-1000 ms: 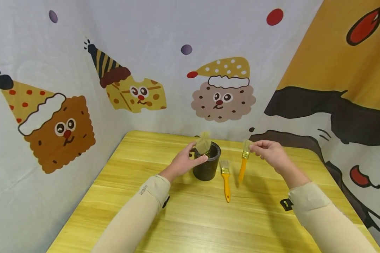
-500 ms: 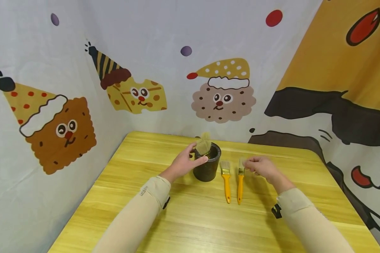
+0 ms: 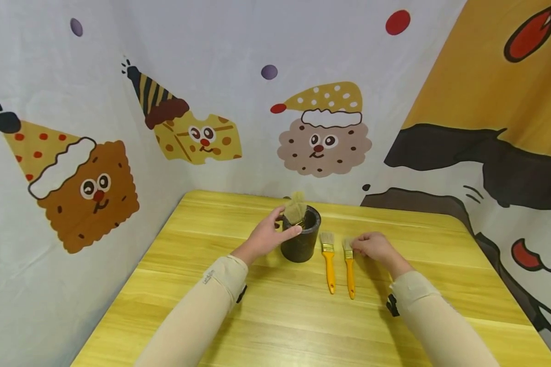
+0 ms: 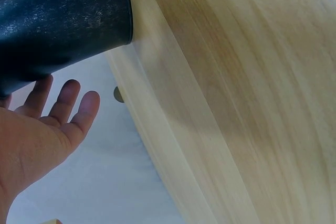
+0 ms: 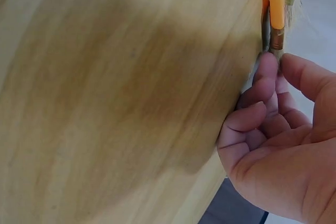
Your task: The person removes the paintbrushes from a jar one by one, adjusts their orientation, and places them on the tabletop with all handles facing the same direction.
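A black cup [image 3: 298, 248] stands at the back middle of the table with paintbrushes [image 3: 295, 210] in it, bristles up. My left hand [image 3: 270, 235] holds the cup's left side near the rim, thumb across the front. In the left wrist view, the other fingers [image 4: 67, 99] spread loosely beside the cup's wall. To the right of the cup, a paintbrush [image 3: 329, 270] with an orange handle lies on the table. Alongside it is a narrower orange-handled paintbrush [image 3: 350, 278], its handle toward me. My right hand [image 3: 377, 246] pinches this one at the bristles between thumb and fingertips.
The wooden table [image 3: 257, 326] meets a white cloth backdrop [image 3: 229, 41] with cartoon prints at its back and sides. Both forearms reach in from the front.
My right hand has lowered the narrower paintbrush and brought it left and nearer, down beside the other brush. My left hand has stayed at the cup.
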A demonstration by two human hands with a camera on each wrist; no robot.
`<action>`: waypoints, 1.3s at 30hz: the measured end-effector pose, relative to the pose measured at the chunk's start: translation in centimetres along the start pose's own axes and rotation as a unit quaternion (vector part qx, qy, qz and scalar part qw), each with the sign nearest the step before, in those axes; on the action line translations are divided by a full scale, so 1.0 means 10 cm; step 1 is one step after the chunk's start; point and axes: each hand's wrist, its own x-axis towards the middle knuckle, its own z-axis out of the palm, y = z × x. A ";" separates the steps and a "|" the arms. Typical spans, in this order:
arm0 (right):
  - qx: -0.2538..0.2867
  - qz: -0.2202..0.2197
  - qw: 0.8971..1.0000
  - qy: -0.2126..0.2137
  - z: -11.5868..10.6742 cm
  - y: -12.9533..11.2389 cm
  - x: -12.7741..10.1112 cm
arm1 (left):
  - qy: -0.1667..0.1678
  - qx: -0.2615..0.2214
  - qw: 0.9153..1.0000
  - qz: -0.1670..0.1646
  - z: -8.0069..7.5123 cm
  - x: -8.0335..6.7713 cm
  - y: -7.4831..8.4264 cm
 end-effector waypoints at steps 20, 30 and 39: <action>-0.087 0.020 0.996 -0.003 0.03 -0.09 0.05 | -0.005 -0.005 1.000 -0.009 0.01 -0.02 0.03; -0.091 0.026 0.995 -0.026 0.06 -0.04 0.21 | 0.001 -0.024 1.000 -0.008 -0.01 -0.01 0.00; -0.089 0.037 0.995 -0.018 0.08 -0.04 0.17 | 0.001 -0.026 1.000 -0.009 0.01 -0.02 0.02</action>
